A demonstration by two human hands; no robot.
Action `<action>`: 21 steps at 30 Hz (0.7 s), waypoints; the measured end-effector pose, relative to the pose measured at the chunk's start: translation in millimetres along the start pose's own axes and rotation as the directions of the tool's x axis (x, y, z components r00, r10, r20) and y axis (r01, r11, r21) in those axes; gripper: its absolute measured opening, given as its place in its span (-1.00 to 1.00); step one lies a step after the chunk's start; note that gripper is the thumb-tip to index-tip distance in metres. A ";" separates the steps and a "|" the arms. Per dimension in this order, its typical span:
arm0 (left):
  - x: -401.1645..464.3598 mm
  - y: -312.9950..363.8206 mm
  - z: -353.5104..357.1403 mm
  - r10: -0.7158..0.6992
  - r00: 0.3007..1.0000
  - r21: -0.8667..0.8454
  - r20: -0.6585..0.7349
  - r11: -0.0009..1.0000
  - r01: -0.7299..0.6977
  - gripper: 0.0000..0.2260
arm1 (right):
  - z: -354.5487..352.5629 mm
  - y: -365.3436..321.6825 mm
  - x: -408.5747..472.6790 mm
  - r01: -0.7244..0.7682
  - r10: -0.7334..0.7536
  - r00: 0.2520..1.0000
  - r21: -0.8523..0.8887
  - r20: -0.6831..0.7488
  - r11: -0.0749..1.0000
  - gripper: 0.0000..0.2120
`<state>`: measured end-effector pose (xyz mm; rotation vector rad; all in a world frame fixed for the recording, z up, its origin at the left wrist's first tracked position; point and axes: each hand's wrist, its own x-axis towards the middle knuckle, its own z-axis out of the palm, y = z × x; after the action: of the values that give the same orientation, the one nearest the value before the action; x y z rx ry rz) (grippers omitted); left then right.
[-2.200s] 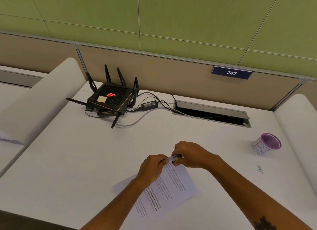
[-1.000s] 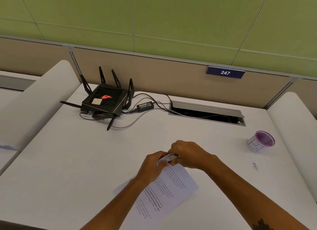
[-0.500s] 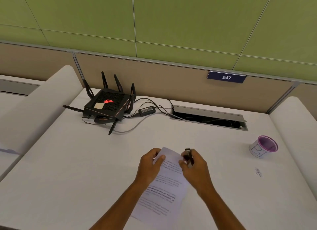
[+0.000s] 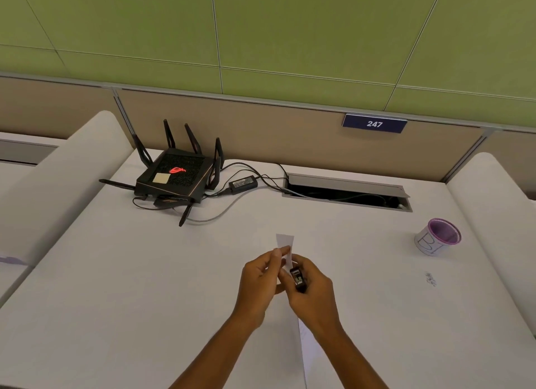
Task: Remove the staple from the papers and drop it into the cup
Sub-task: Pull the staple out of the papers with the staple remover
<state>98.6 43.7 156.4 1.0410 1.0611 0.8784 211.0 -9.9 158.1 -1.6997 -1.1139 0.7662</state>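
Both hands hold the papers [image 4: 285, 245] upright, edge-on. Left hand [image 4: 259, 275] pinches them; right hand [image 4: 311, 290] grips a black staple remover [image 4: 298, 278]. Cup [image 4: 438, 237] stands well apart.

I saw a black router [image 4: 174, 176] at the desk's [image 4: 116, 272] far left; right of the router lay its adapter [image 4: 243, 182], then a cable hatch [image 4: 346, 192].

Bright, even light from overhead, no hard glare anywhere. Soft, faint shadows only, under the router [image 4: 174, 177] and beneath the hands on the white bench [image 4: 116, 287]. Bench washed pale, nearly blown out. Strong wide-angle bowing toward the edges, wall panel lines [image 4: 217, 37] splayed outward. Slight softness overall; paper [image 4: 285, 240] edges a little smeared, print unreadable.
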 end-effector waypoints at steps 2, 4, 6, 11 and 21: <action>-4.6 1.9 0.7 -0.009 1.000 -0.037 0.006 0.999 0.009 -0.68 | -4.0 -0.1 -1.5 0.024 -0.024 1.000 0.017 -0.006 1.000 -0.68; -10.1 4.1 0.4 0.023 1.000 -0.002 -0.001 1.000 -0.023 -0.64 | -9.6 -1.6 -1.9 -0.003 0.005 0.999 0.067 -0.032 0.998 -0.66; -14.3 2.1 -2.4 0.158 0.987 0.142 -0.027 0.978 -0.153 -0.62 | -17.6 -4.7 -0.7 -0.098 0.107 0.994 0.194 -0.032 0.976 -0.72; -18.7 -11.6 -11.3 0.380 0.925 0.441 0.027 0.826 -0.352 -0.44 | -39.3 -17.9 5.1 -0.254 0.240 0.966 0.519 0.094 0.816 -0.83; -30.6 -8.0 -2.8 0.439 0.889 0.515 0.131 0.736 -0.440 -0.13 | -38.2 -27.1 12.4 -0.289 0.197 0.957 0.643 0.213 0.709 -0.74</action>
<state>88.3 13.6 156.1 1.8238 1.1033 0.9773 239.4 -8.2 197.4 -1.1826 -0.5677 1.2854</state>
